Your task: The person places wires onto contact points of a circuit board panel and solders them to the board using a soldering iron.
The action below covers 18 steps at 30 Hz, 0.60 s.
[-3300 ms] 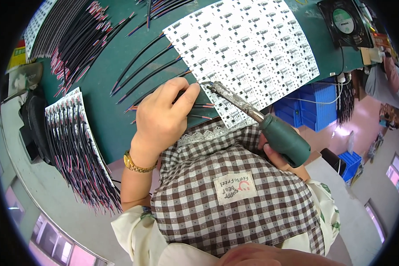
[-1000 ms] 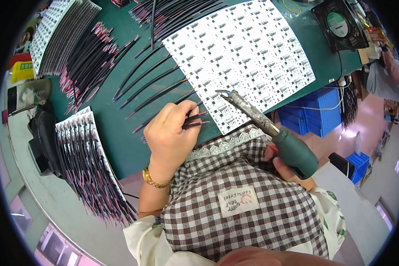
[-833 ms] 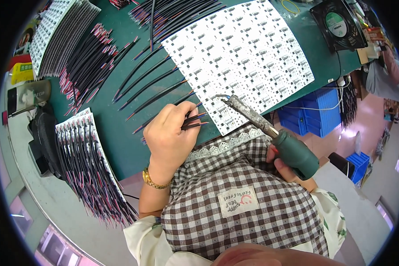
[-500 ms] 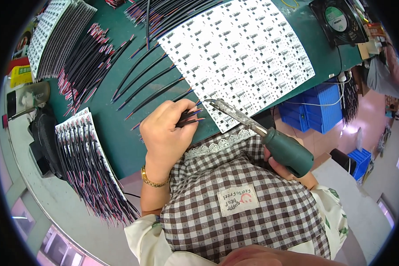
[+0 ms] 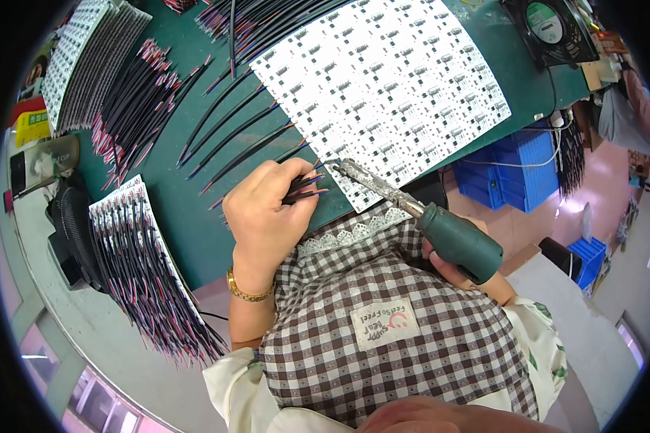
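My left hand (image 5: 267, 206) is closed on several thin black cables (image 5: 301, 195) with bared coloured ends, at the near left corner of a white sheet of circuit boards (image 5: 393, 94). One cable end meets the sheet's edge just beyond my fingers. My right hand (image 5: 451, 270), partly hidden behind the handle, grips a soldering iron (image 5: 458, 242) with a dark green handle. Its scorched metal shaft points left, and the tip is over the sheet's edge beside that cable end. More black cables (image 5: 242, 148) stick out from the sheet's left edge.
Loose black cables (image 5: 141, 101) lie in a heap at the left, near stacked board sheets (image 5: 87, 65). A wired board sheet (image 5: 152, 267) rests at the near left. A fan (image 5: 549, 29) stands far right; blue bins (image 5: 509, 173) sit below the table's right edge.
The soldering iron and my right hand have shifted slightly left. My left hand keeps its hold on the cables; the whole view has moved a little.
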Motion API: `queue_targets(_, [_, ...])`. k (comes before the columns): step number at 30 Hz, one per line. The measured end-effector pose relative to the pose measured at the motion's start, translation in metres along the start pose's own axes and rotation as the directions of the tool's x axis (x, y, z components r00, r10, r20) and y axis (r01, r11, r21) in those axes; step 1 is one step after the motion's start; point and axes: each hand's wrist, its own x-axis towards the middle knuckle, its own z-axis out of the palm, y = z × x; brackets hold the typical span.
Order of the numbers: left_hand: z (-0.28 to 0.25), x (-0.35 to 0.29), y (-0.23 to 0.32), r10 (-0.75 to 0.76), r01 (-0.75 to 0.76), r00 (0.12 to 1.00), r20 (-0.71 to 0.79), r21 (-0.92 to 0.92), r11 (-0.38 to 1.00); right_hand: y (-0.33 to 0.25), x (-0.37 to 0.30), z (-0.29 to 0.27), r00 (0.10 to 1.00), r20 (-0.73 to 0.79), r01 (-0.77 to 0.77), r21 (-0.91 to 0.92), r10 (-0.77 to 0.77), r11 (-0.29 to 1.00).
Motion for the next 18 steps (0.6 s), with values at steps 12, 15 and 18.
queue_targets(12, [0.000,-0.002,0.001,0.030,-0.030,1.000,-0.007,0.041,0.999,0.021,-0.035,0.003,0.963,-0.148,-0.180,0.267,0.224,0.947])
queue_targets(15, [-0.002,-0.004,0.000,0.067,-0.071,0.997,0.037,0.125,0.990,0.013,-0.030,0.004,0.943,-0.146,-0.239,0.332,0.300,0.912])
queue_targets(18, [-0.009,-0.008,0.000,0.288,-0.251,0.950,-0.117,0.257,0.933,0.014,-0.027,-0.003,0.966,-0.110,-0.216,0.169,0.236,0.962])
